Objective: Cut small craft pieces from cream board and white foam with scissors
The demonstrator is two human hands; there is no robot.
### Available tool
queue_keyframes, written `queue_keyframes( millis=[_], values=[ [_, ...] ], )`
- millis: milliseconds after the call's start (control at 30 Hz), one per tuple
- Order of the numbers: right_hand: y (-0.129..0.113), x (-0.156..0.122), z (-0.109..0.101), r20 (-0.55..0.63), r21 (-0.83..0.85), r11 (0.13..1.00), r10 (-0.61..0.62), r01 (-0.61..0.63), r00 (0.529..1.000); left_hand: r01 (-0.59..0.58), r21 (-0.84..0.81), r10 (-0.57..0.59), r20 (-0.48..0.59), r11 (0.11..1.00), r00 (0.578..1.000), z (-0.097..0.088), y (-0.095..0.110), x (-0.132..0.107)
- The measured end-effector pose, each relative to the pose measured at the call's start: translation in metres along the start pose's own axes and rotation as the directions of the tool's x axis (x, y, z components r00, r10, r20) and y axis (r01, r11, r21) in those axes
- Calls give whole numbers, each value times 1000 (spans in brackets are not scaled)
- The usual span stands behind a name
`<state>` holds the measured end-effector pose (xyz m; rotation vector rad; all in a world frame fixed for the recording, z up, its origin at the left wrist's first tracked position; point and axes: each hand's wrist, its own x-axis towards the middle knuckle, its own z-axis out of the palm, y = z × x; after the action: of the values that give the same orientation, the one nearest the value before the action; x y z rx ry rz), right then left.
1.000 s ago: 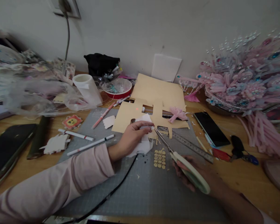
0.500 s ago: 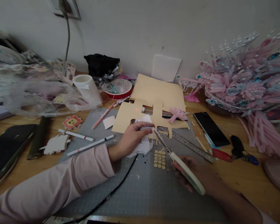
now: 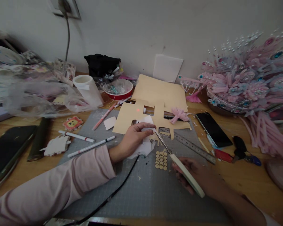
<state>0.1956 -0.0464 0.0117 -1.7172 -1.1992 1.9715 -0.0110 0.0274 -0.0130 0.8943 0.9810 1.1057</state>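
My left hand (image 3: pixel 133 138) is closed in a pinch above the cutting mat (image 3: pixel 141 188), thumb and forefinger on a small piece of white paper (image 3: pixel 153 129). Most of that piece is hidden by the fingers. In my right hand (image 3: pixel 198 174) is a pair of scissors (image 3: pixel 188 175) with cream handles, the blades pointing up and left to the paper at my left fingertips. More white paper (image 3: pixel 146 147) shows below and behind my left hand. Just left of the scissors lies a sheet of small round tan pieces (image 3: pixel 161 160).
Behind the hands lies tan card (image 3: pixel 127 116) with cut-out openings, and a steel ruler (image 3: pixel 193 147) is partly under it. Two white pens (image 3: pixel 91 146) lie left. A phone (image 3: pixel 213 128) and keys (image 3: pixel 240 149) are right. A black cable (image 3: pixel 118 190) crosses the mat.
The scissors' handles have shifted slightly left and come a little closer together, their tips still at the paper. My left hand has barely moved.
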Motion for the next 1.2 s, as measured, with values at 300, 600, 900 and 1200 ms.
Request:
queue_keyframes(
  millis=[300,600,900,1200],
  values=[
    [-3,0,0,56,-22,1000,-19,20,998,14,-1,-14,0,1000,1000,-1,0,0],
    [3,3,0,96,12,999,-46,45,994,18,5,-18,-10,1000,1000,-1,-2,1],
    [-1,3,0,-1,-10,1000,10,-10,1000,21,-55,-21,8,998,1000,0,0,0],
    [11,13,-14,21,191,981,-52,47,998,90,-52,-84,96,995,992,-1,1,-4]
  ],
)
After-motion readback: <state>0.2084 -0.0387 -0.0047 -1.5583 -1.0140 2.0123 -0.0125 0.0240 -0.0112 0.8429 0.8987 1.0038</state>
